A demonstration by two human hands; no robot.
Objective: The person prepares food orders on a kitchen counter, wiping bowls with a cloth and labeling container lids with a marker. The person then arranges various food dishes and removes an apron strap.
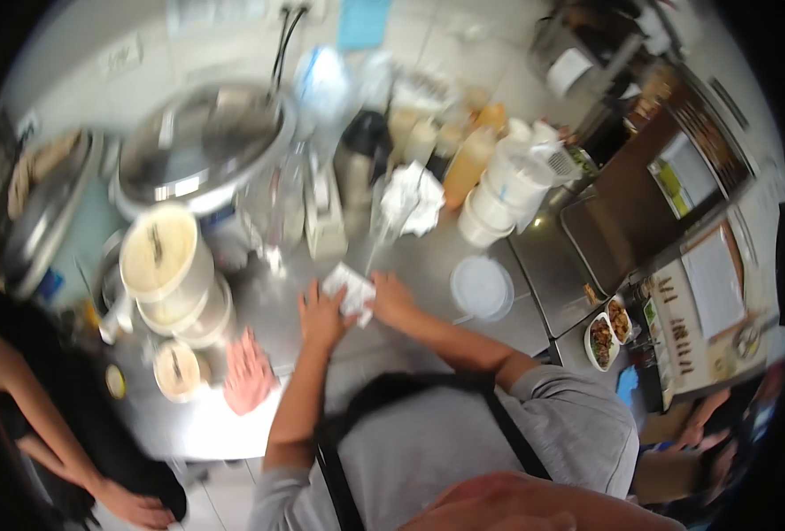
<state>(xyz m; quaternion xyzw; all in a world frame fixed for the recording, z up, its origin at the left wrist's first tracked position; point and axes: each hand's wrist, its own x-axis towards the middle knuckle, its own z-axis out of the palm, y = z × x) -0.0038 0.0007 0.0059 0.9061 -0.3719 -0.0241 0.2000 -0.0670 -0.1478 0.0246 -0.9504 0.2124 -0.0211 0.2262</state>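
A small white sheet of paper (348,290) with faint marks, perhaps a slip or a napkin, is at the steel counter between my two hands. My left hand (324,317) rests at its left edge, fingers spread. At the right edge, my right hand (394,301) has its fingers curled in against the paper; blur hides the fingertips. Left of my left arm lies a crumpled pink cloth (249,373). To the right of my right hand is a round translucent lid (482,288).
Lidded white tubs (166,252) stand stacked at left, before a large steel-lidded cooker (202,146). Bottles (470,166), crumpled white paper (412,199) and stacked white containers (498,199) line the back. Filled food bowls (602,341) sit at right. Another person's hand (135,506) is at lower left.
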